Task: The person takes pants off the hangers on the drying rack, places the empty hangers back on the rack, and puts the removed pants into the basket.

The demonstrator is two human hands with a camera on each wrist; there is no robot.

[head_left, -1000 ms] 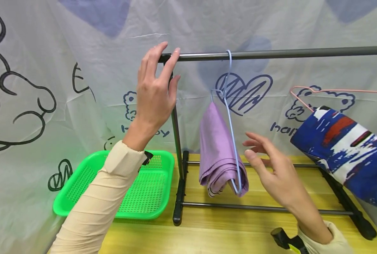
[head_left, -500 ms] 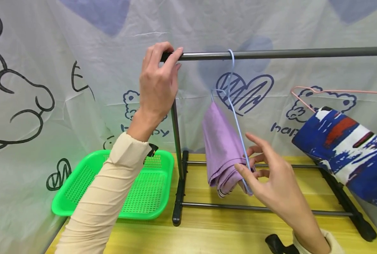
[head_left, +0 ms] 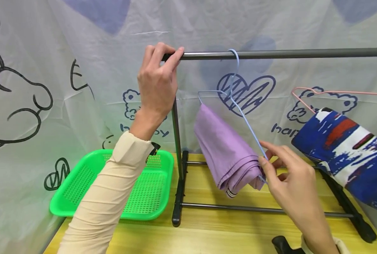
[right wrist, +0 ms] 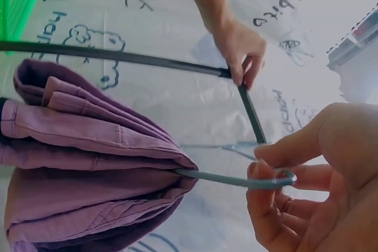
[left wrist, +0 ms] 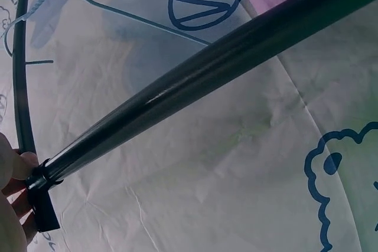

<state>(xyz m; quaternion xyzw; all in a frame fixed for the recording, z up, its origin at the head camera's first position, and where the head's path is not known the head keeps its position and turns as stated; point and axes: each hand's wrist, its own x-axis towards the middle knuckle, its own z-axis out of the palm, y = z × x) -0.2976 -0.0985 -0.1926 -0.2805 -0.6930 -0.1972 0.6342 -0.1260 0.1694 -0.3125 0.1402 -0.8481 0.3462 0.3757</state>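
Note:
My left hand point(head_left: 158, 79) grips the left corner of a black clothes rack point(head_left: 302, 53), its fingers over the end of the top bar. A light blue hanger point(head_left: 250, 127) hooks over that bar and carries a folded purple garment point(head_left: 223, 144), which looks like trousers. My right hand point(head_left: 293, 180) pinches the hanger's near corner between thumb and fingers, just beside the cloth. The hanger is turned at an angle to the bar. In the right wrist view the bare wire end shows between the fingertips, and the purple garment point(right wrist: 100, 140) hangs gathered in folds.
A blue, white and red patterned garment point(head_left: 344, 148) hangs from a pink hanger point(head_left: 350, 92) on the right. A green mesh basket point(head_left: 147, 190) stands left of the rack on the yellow wooden table point(head_left: 223, 236). A printed white curtain point(head_left: 96, 70) closes off the back.
My right hand has come up to the blue hanger, taken hold of its near corner and swung it rightward with the purple garment. My left hand has closed onto the rack's corner.

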